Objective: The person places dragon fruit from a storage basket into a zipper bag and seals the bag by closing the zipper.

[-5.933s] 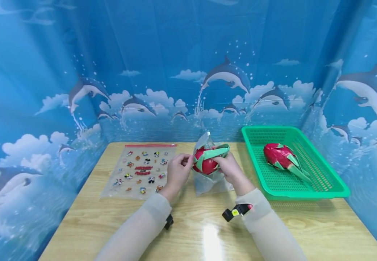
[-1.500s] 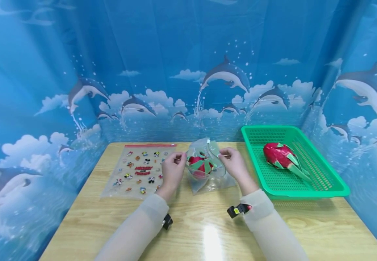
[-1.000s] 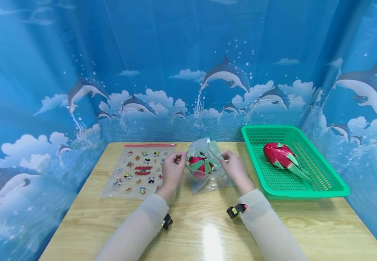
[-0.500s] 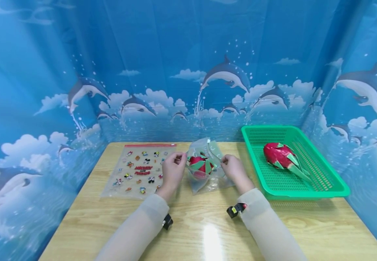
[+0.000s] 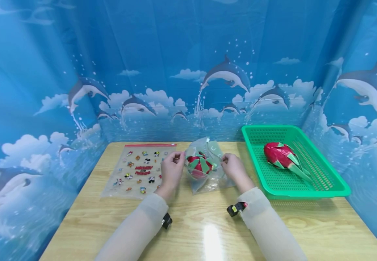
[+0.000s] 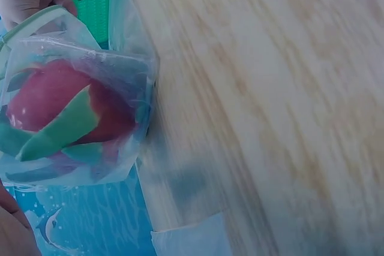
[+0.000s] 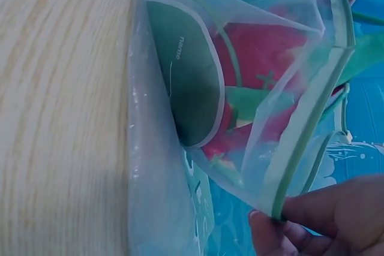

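Observation:
A clear zip bag (image 5: 212, 184) stands at the middle of the table, with a red dragon fruit (image 5: 199, 166) with green scales inside it. My left hand (image 5: 172, 171) pinches the left side of the bag's mouth between thumb and fingers. On the other side, my right hand (image 5: 235, 170) pinches the mouth's right end. The right wrist view shows the green zip edge (image 7: 312, 118) stretched between both hands, with the mouth apart and a green leaf tip (image 7: 365, 58) poking up past it. Through the plastic the fruit (image 6: 66, 103) shows in the left wrist view.
Flat on the table's left lies a second zip bag (image 5: 136, 181) with cartoon prints and a red zip. A green plastic basket (image 5: 256, 177) stands at the right, holding another dragon fruit (image 5: 281, 156). Behind the wooden table (image 5: 195, 228) hangs a blue dolphin curtain (image 5: 175, 54).
Earlier my right hand held the dragon fruit at the bag's mouth; the fruit now sits inside. My right hand moved to the mouth's right end. Lately the bag has shifted slightly left.

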Tool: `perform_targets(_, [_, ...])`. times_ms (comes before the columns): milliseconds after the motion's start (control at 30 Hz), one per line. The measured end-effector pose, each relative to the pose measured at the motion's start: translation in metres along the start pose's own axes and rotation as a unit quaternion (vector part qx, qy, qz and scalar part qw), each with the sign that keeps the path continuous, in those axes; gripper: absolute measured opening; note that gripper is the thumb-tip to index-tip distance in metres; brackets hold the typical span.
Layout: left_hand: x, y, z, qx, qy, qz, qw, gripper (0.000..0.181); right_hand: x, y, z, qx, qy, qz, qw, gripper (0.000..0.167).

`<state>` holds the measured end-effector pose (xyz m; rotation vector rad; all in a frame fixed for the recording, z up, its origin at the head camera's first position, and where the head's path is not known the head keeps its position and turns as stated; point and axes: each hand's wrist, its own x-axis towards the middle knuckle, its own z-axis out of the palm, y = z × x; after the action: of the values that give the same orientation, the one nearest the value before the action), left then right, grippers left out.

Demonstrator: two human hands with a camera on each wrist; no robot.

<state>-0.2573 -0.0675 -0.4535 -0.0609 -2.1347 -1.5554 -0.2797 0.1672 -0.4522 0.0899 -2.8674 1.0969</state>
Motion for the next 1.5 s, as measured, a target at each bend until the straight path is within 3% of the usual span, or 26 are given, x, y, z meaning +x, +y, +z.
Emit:
perform_targets(367, [0.005,-0.003,-0.004,-0.01,0.021,-0.019,0.9996,0.014,0.001,-0.004,-0.003,0.04,0.01,0.014,0.9991,0.016])
perform_targets(700, [0.007,0.002,-0.009,-0.032,0.007,-0.059,0.9977,0.017,-0.001,-0.008,-0.008,0.07,0.066,0.005,0.9953,0.02])
perform_targets(1133, [0.015,0.002,-0.011,-0.046,0.03,-0.078,0.9955,0.017,-0.003,-0.017,-0.019,0.095,0.113,0.001,0.9891,0.02])
perform_targets(1333, [0.017,0.003,-0.015,-0.05,0.023,-0.079,0.9953,0.021,-0.005,-0.019,-0.024,0.104,0.126,0.0,0.9866,0.021])
perform_targets(1500, [0.02,0.002,-0.016,-0.045,0.026,-0.059,0.9969,0.024,-0.006,-0.021,-0.025,0.118,0.141,0.0,0.9829,0.023])
